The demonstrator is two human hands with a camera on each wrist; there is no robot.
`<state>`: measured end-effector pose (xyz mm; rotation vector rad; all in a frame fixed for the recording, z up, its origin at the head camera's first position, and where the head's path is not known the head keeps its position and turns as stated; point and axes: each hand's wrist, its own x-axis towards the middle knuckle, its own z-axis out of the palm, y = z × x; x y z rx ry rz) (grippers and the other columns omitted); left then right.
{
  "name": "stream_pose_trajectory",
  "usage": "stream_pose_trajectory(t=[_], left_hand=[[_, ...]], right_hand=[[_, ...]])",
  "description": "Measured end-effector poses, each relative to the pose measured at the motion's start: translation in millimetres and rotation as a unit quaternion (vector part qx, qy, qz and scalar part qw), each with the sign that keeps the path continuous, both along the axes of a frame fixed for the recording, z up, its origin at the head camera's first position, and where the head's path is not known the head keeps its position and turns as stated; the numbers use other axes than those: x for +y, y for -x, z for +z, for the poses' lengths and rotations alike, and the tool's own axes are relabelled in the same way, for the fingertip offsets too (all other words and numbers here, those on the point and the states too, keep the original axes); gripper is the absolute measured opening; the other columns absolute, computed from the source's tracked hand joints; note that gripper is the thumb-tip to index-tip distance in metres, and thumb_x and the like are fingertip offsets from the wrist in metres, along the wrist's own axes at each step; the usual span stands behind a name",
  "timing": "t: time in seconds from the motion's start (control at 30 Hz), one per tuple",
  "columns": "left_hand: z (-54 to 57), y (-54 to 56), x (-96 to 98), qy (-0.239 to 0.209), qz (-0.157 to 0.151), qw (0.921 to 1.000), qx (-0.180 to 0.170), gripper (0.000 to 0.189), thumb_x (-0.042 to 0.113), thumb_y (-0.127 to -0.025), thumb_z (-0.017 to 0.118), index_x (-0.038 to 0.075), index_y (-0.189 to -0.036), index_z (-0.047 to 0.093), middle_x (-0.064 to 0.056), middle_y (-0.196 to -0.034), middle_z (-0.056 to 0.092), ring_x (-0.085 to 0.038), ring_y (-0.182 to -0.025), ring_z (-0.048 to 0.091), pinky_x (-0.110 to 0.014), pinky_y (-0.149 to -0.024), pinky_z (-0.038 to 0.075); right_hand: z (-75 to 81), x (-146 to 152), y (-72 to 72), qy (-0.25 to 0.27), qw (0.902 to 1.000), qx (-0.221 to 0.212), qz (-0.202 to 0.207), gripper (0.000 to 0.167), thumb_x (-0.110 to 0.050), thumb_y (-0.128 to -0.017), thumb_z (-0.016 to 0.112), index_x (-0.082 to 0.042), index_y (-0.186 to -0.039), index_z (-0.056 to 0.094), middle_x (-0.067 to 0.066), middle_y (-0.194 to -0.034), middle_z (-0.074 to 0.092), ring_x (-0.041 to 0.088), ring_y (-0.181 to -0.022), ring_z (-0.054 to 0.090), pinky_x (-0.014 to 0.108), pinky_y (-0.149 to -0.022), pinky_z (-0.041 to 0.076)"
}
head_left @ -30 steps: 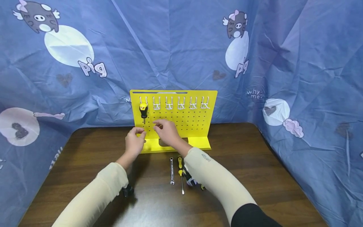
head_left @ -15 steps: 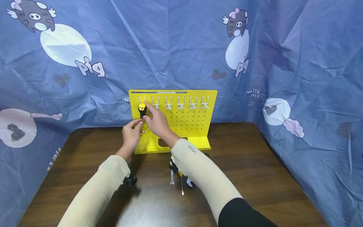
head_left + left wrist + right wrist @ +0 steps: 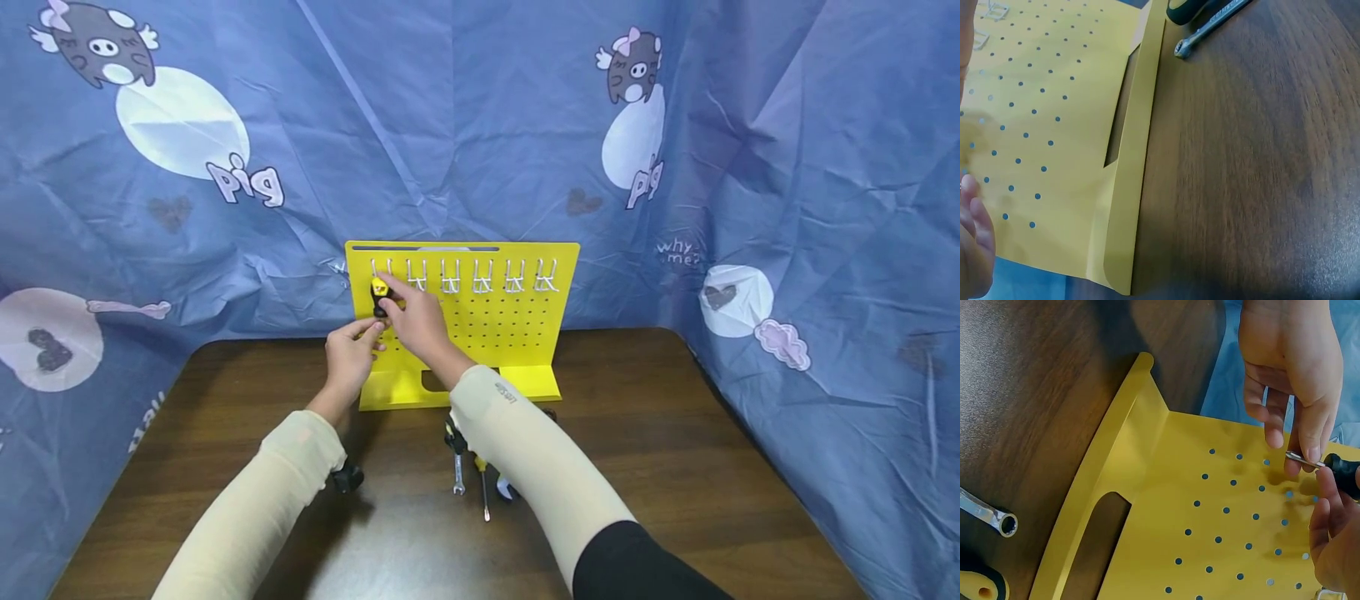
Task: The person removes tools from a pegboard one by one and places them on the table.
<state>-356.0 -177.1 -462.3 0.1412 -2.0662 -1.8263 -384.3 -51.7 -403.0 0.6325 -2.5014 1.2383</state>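
Note:
At the leftmost hook of a yellow pegboard is a short screwdriver with a yellow-and-black handle. My right hand grips that handle from the right, thumb and index finger along it. Just below, my left hand pinches the thin metal shaft between thumb and index finger. The right wrist view shows the bare shaft running from the left fingertips to the black part of the handle. In the left wrist view only part of the left hand shows at the edge; the screwdriver is out of frame there.
Several white wire hooks line the board's upper part. In front lie a combination wrench, a longer screwdriver and a wrench with a wide jaw, partly under the right forearm. A blue curtain hangs behind the wooden table.
Both hands were apart from the hanging screwdriver a second ago. They have moved up and left onto it, the right hand to its handle, the left to its shaft.

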Motion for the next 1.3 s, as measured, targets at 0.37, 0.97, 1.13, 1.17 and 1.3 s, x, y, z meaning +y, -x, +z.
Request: stream_pose_trajectory(t=[0.37, 0.97, 1.13, 1.17, 1.3], left_hand=[[3.1, -4.0, -1.0, 0.011, -0.003, 0.9998, 0.018, 0.025, 0.016, -0.097, 0.069, -0.003, -0.113, 0.075, -0.022, -0.104, 0.073, -0.014, -0.061, 0.066, -0.017, -0.052, 0.05], [4.3, -16.0, 1.5, 0.031, -0.014, 0.9993, 0.017, 0.025, 0.016, -0.098, 0.069, -0.003, -0.112, 0.074, -0.019, -0.104, 0.074, -0.014, -0.062, 0.066, -0.018, -0.052, 0.05], [5.1, -22.3, 1.4, 0.034, -0.015, 0.999, 0.026, 0.023, 0.013, -0.097, 0.069, -0.005, -0.11, 0.074, -0.023, -0.101, 0.074, -0.011, -0.06, 0.066, -0.018, -0.052, 0.051], [6.0, -23.8, 1.5, 0.034, -0.016, 0.999, 0.027, 0.022, 0.012, -0.097, 0.069, -0.005, -0.109, 0.074, -0.023, -0.1, 0.073, -0.01, -0.06, 0.065, -0.018, -0.052, 0.05], [9.0, -29.5, 2.0, 0.035, -0.023, 0.9989, 0.021, 0.021, 0.012, -0.097, 0.069, -0.005, -0.109, 0.074, -0.022, -0.098, 0.074, -0.008, -0.06, 0.064, -0.019, -0.054, 0.051]], right_hand=[[3.3, 3.1, -3.9, 0.012, 0.9999, -0.004, 0.01, 0.049, -0.023, -0.101, 0.064, -0.031, -0.147, 0.052, 0.001, -0.102, 0.074, 0.008, -0.049, 0.053, 0.022, -0.043, 0.038], [9.2, 7.9, -7.0, 0.028, 0.9975, -0.047, 0.045, 0.047, -0.015, -0.1, 0.064, -0.029, -0.144, 0.057, 0.004, -0.11, 0.074, 0.013, -0.083, 0.068, 0.022, -0.059, 0.051], [9.8, 10.3, -9.9, 0.047, 0.9949, -0.063, 0.063, 0.046, -0.013, -0.1, 0.064, -0.025, -0.145, 0.057, 0.008, -0.107, 0.072, 0.02, -0.07, 0.071, 0.024, -0.057, 0.053], [10.1, 10.7, -10.5, 0.05, 0.9944, -0.065, 0.066, 0.046, -0.013, -0.1, 0.064, -0.024, -0.145, 0.057, 0.008, -0.107, 0.072, 0.021, -0.07, 0.071, 0.024, -0.057, 0.053], [10.9, 12.7, -12.6, 0.06, 0.9931, -0.069, 0.074, 0.046, -0.012, -0.1, 0.064, -0.022, -0.144, 0.058, 0.009, -0.105, 0.072, 0.022, -0.07, 0.071, 0.025, -0.057, 0.054]])
